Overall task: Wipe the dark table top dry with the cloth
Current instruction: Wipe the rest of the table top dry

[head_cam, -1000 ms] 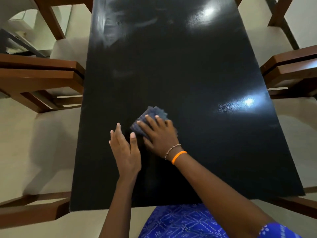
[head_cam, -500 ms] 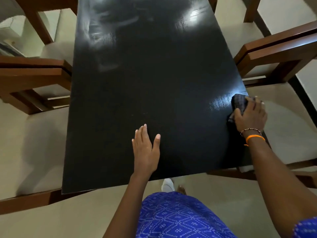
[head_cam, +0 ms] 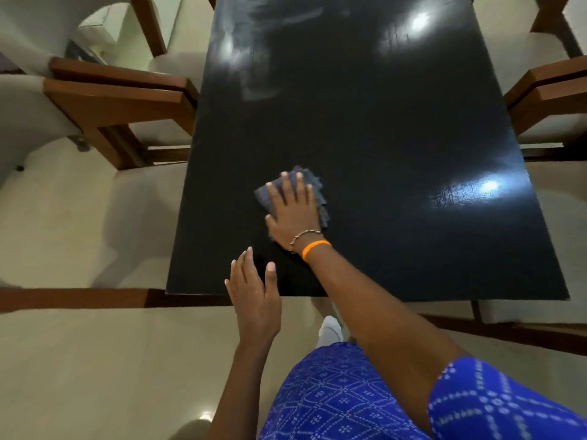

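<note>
**On the dark table, a flat hand presses a cloth**

Near the table's front-left part, I see the right hand (head_cam: pixel 293 214) lying flat on a dark blue cloth (head_cam: pixel 313 181), fingers straight and slightly spread, pressing it onto the black table top (head_cam: pixel 381 128). The cloth shows around the fingertips at 12 o'clock and along the hand's edge at 3 o'clock. A beaded bracelet (head_cam: pixel 305 234) and an orange band (head_cam: pixel 314 247) circle that wrist.

At 7 o'clock from the cloth, the left hand (head_cam: pixel 254 293) is at the table's near edge, fingers straight and together, thumb apart, holding nothing. I cannot tell whether it touches the surface.

Bright light reflections sit on the table at 1 o'clock and 3 o'clock, and pale smears show toward 12 o'clock. Wooden chairs with cream cushions (head_cam: pixel 120 100) stand at 9 o'clock, and another chair (head_cam: pixel 549 90) at 3 o'clock. Blue patterned clothing (head_cam: pixel 349 395) fills the view at 6 o'clock.
</note>
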Demonstrator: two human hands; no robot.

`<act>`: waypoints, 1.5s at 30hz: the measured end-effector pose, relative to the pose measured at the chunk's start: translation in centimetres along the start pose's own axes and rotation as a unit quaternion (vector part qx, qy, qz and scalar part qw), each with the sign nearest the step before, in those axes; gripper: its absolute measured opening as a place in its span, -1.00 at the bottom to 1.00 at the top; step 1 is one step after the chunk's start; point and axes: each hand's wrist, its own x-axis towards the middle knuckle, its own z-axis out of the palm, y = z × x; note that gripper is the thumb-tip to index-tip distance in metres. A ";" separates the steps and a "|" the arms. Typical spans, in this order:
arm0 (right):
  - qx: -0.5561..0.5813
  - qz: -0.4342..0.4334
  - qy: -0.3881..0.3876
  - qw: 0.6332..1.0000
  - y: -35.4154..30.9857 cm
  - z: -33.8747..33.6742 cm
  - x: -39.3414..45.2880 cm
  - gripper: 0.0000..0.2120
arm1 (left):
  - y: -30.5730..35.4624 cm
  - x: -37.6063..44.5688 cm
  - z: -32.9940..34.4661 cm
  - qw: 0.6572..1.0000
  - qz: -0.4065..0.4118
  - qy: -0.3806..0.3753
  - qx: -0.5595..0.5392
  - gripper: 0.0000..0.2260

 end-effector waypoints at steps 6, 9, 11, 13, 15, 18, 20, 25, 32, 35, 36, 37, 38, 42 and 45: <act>-0.016 -0.129 -0.042 0.991 -2.8 1.7 -2.6 -0.37 | -2.2 -2.9 -0.7 0.998 -0.008 0.059 -0.007 -0.69; -0.016 -0.159 -0.045 0.986 -1.9 2.3 -6.1 -0.39 | -2.2 -3.7 0.0 0.998 -0.014 0.053 -0.020 -0.80; -0.016 -0.165 -0.041 0.985 -1.0 2.9 -8.6 -0.42 | -2.0 -4.2 0.5 0.999 -0.012 0.042 -0.024 -0.76; -0.021 -0.161 -0.027 0.986 0.6 3.0 -10.9 -0.42 | -1.5 -4.7 0.8 0.999 0.010 0.026 -0.016 -0.70; -0.037 -0.151 0.002 0.988 2.7 2.6 -12.6 -0.40 | -1.3 -5.1 1.2 0.999 0.033 0.001 -0.008 -0.65; -0.034 -0.080 0.040 0.995 7.6 1.1 -15.1 -0.37 | -0.4 -5.9 2.2 0.997 0.063 -0.039 0.028 -0.60; -0.034 -0.009 0.058 0.998 11.8 -0.3 -17.1 -0.37 | 0.0 -6.4 3.1 0.994 0.070 -0.047 0.075 -0.58; -0.044 0.207 0.114 0.971 23.0 -3.9 -22.8 -0.39 | 0.5 -6.5 4.2 0.977 0.086 -0.056 0.185 -0.52; 0.070 0.368 0.192 0.907 27.5 -5.6 -26.7 -0.35 | -0.1 -6.3 4.2 0.965 0.106 -0.066 0.233 -0.46; 0.060 0.365 0.194 0.909 25.2 -4.6 -27.1 -0.29 | -0.7 -6.2 3.9 0.963 0.118 -0.077 0.231 -0.43; 0.046 0.358 0.184 0.914 24.3 -4.0 -27.2 -0.26 | -1.0 -6.1 3.7 0.963 0.121 -0.081 0.225 -0.43; 0.030 0.347 0.170 0.922 23.4 -3.4 -27.2 -0.22 | -1.2 -6.1 3.5 0.965 0.122 -0.084 0.215 -0.43; 0.011 0.328 0.151 0.933 22.4 -2.7 -27.0 -0.18 | -1.4 -6.1 3.3 0.968 0.121 -0.085 0.202 -0.43; -0.052 0.235 0.125 0.963 16.4 0.0 -24.9 -0.30 | -2.4 -6.3 1.9 0.974 0.123 -0.071 0.177 -0.48; -0.114 0.162 0.145 0.969 10.5 1.2 -22.3 -0.37 | -3.7 -6.3 0.3 0.978 0.126 -0.049 0.162 -0.58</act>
